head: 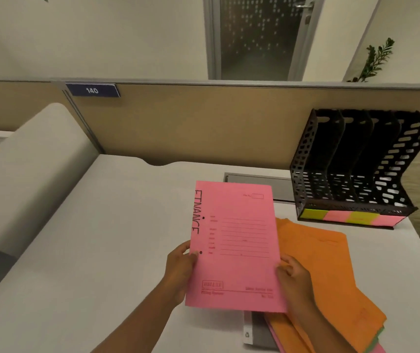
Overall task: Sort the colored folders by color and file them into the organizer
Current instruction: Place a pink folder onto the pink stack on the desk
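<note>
A pink folder [234,245] marked FINANCE is lifted above the desk, held at its two side edges. My left hand [181,268] grips its left edge and my right hand [293,273] grips its right edge. Under and to the right of it lies a fanned pile with orange folders [331,276] on top and pink and green edges showing at the bottom right. A black perforated organizer [356,164] with several upright slots stands at the back right, its slots holding nothing that I can see. Green and pink sticky labels [349,216] run along its front base.
The white desk [102,238] is backed by a tan partition [204,123] bearing a blue sign reading 140. A grey cable hatch [257,182] sits behind the pink folder. A grey flat item [257,332] pokes out below the pile. The desk edge runs close past the organizer on the right.
</note>
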The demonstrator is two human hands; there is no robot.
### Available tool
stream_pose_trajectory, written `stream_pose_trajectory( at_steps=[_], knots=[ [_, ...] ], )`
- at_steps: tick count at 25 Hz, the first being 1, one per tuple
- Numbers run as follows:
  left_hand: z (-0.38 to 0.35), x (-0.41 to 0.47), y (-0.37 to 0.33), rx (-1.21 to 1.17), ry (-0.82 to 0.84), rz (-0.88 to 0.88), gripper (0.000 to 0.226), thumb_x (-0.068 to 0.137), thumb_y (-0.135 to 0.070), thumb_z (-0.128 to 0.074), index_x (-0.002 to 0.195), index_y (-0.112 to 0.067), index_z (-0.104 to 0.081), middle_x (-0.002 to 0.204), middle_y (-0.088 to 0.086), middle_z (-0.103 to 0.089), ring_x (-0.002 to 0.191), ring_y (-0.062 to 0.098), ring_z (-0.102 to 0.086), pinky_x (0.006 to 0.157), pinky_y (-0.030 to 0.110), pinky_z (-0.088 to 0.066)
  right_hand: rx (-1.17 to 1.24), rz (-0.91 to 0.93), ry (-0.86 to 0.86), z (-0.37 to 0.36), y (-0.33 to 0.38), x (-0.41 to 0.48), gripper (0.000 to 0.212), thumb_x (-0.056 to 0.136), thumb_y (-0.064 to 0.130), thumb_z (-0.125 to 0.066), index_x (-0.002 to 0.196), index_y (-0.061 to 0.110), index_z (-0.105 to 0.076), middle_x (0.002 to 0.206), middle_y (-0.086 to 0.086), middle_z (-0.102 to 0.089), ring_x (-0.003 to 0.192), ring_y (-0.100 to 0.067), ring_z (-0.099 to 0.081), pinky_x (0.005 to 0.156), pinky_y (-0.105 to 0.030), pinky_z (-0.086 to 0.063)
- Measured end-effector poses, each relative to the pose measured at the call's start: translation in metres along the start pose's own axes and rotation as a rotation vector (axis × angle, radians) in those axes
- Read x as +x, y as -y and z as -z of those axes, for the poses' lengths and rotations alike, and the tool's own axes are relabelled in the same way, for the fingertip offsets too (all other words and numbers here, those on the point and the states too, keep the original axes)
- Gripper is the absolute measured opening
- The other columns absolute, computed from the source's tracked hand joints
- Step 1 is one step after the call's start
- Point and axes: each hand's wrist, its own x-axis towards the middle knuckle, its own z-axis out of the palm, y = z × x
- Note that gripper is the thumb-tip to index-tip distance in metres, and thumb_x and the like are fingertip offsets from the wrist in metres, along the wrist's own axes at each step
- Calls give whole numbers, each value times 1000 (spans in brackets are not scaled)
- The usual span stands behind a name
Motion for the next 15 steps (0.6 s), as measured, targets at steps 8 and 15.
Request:
stream_pose_trajectory(
  at_steps=[8, 15],
  knots=[
    [106, 110, -57, 127, -160, -40, 45, 91, -2, -51, 89, -32, -85, 92, 3, -84, 87, 34, -81, 79, 51, -68, 31, 34, 104, -144, 62, 36, 42, 97, -2, -56, 115, 35, -69, 89, 1, -79, 77, -20, -77, 64, -42, -65],
    [144, 210, -96, 271, -232, -128, 42, 78, 3, -44, 88, -15, -81, 88, 5, -82, 86, 36, -79, 75, 57, -67, -173, 28, 89, -235, 98, 111, 35, 101, 7, -55, 131, 23, -63, 98, 5, -70, 84, -12, -68, 58, -20, -50]
  ],
)
